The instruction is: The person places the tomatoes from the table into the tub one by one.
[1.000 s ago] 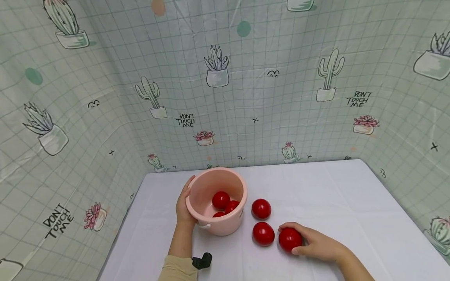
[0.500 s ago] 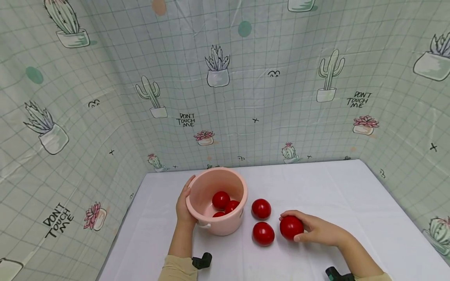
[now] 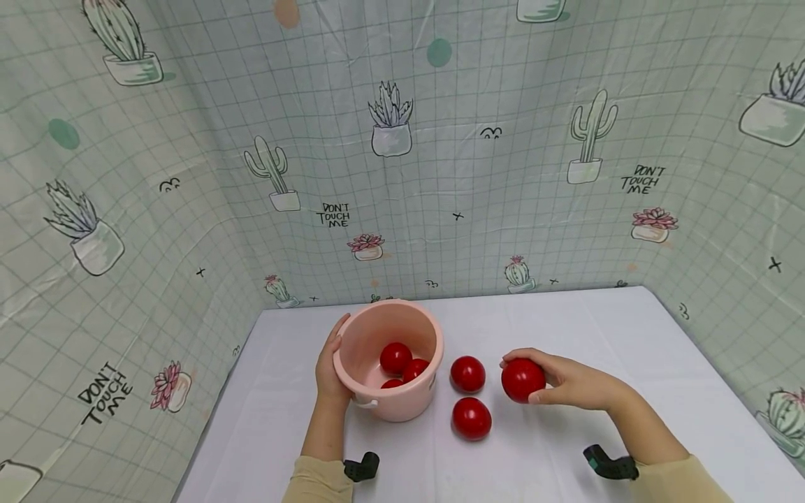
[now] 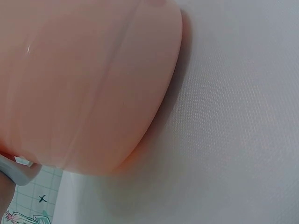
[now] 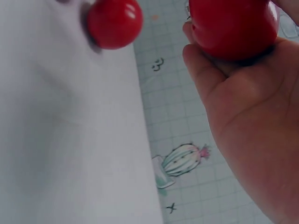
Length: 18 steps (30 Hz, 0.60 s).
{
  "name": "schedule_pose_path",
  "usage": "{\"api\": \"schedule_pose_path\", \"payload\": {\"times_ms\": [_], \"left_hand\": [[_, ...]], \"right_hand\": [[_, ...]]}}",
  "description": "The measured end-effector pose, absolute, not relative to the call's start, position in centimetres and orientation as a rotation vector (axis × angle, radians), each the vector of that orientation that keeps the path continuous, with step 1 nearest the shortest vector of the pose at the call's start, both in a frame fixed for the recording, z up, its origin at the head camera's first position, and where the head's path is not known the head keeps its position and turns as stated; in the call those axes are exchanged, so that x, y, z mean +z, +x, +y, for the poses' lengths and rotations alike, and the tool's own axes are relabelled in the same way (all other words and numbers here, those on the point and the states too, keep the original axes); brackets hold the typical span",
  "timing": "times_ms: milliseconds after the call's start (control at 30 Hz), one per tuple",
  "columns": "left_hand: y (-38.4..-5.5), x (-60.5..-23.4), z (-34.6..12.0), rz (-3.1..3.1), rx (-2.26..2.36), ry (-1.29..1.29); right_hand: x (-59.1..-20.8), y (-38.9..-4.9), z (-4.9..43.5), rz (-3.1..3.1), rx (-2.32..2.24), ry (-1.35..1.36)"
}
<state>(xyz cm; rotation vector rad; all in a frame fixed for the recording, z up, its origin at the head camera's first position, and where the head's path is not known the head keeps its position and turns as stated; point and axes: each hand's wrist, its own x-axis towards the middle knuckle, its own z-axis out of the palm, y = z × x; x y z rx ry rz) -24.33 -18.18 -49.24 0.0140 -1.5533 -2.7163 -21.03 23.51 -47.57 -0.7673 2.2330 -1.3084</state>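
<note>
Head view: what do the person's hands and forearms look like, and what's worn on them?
The left hand and right hand are ungloved. The left sleeve and right sleeve are plain tan. A black, angular device sits at each cuff, left device and right device; the right shows a small green patch.

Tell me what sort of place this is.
Probably a small filming booth: cactus-print sheeting surrounds the white tabletop on three visible sides, and there are two black wrist-worn devices.
</note>
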Motion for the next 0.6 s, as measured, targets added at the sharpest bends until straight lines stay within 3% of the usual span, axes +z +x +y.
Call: {"api": "schedule_pose_path", "payload": {"times_ms": [600], "left_hand": [[-24.4,-49.3,-18.2,-1.537,-2.708,0.024]], "right_hand": [[-41.4,-25.5,22.2,2.203,-1.295,-1.005]]}}
